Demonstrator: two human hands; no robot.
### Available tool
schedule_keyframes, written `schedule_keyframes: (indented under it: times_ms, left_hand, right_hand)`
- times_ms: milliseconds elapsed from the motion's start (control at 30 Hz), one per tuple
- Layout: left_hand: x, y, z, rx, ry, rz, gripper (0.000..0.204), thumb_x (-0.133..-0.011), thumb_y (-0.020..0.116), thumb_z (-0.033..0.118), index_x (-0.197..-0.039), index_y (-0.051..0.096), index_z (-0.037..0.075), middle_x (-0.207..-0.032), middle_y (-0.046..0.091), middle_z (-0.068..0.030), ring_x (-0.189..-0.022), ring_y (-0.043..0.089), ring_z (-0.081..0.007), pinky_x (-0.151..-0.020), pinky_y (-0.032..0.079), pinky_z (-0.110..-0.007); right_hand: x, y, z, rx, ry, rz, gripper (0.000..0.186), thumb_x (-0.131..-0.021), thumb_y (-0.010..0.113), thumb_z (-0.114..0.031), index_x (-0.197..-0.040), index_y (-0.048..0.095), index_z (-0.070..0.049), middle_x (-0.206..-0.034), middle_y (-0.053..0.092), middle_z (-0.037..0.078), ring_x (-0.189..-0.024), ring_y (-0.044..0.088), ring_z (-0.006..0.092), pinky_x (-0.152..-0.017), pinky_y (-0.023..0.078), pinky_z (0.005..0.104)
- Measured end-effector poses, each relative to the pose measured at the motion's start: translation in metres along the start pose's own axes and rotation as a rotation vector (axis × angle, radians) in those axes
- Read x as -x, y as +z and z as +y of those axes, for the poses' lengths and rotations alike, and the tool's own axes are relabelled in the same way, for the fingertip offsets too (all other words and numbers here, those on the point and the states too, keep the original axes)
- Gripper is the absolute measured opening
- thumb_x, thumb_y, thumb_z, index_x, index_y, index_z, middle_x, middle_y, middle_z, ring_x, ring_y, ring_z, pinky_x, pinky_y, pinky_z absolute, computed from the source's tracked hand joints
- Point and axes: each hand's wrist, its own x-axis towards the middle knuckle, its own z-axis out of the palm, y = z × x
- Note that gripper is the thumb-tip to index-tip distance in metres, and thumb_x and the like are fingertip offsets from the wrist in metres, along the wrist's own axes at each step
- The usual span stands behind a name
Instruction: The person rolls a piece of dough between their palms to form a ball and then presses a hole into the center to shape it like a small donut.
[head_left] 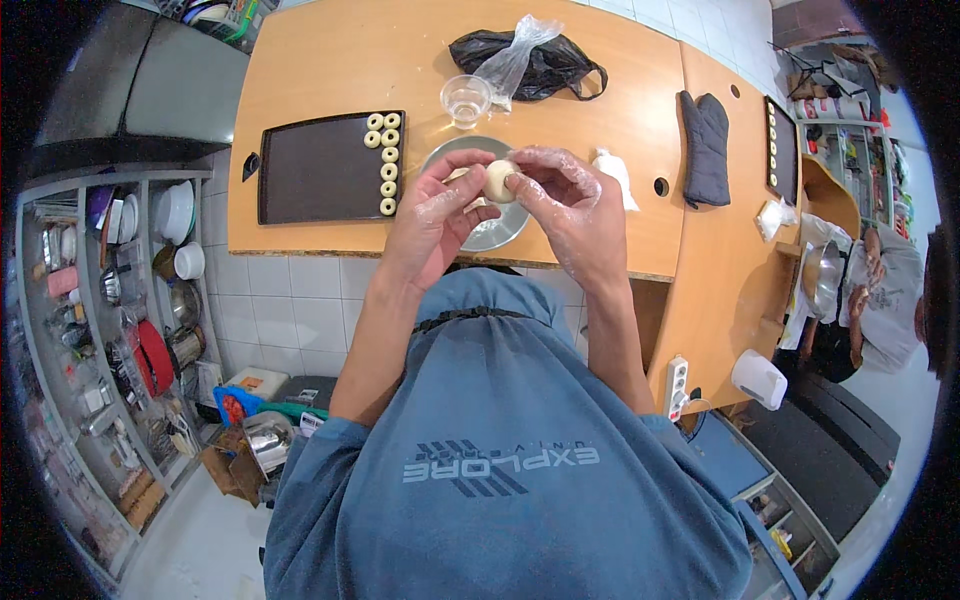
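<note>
A pale ball of dough (501,182) is held up between my two hands over a round metal bowl (496,236). My right hand (572,198), dusted with white powder, pinches it with the thumb on its near face and the fingers behind. My left hand (436,212) curls in from the other side, its fingertips against the ball's left edge. Both hands hide much of the bowl and what lies in it. Left of the bowl, a dark baking tray (312,178) carries several small dough rings (388,171) along its right side.
Behind the bowl are a clear plastic cup (466,100), a black plastic bag (545,70) and a clear bag (520,52). To the right lie a white bag (614,178), a dark oven mitt (706,150) and another tray (784,152) of dough rings. Another person stands at far right near a metal bowl (824,272).
</note>
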Motion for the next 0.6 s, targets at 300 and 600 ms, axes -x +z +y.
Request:
schedule_keyframes:
  times_ms: [300,600]
  left_hand:
    - [0.0,0.001,-0.001,0.001,0.021,0.009,0.03,-0.096,0.064,0.013,-0.124,0.057,0.004,-0.118,0.065,-0.0102,-0.11,0.064,-0.0195,-0.094,0.056,-0.038]
    - [0.001,0.013,0.002,0.021,-0.004,0.032,0.03,-0.095,0.066,0.011,-0.122,0.056,0.003,-0.11,0.069,-0.0102,-0.099,0.067,-0.0163,-0.083,0.055,-0.03]
  right_hand:
    - [0.0,-0.001,-0.005,-0.025,0.039,-0.062,0.03,-0.088,0.074,-0.013,-0.111,0.07,0.004,-0.103,0.072,0.012,-0.093,0.068,0.0151,-0.083,0.054,0.0286]
    - [0.0,0.001,-0.005,-0.083,-0.007,-0.083,0.025,-0.089,0.072,-0.008,-0.11,0.07,0.005,-0.103,0.072,0.011,-0.093,0.067,0.0146,-0.083,0.054,0.0283]
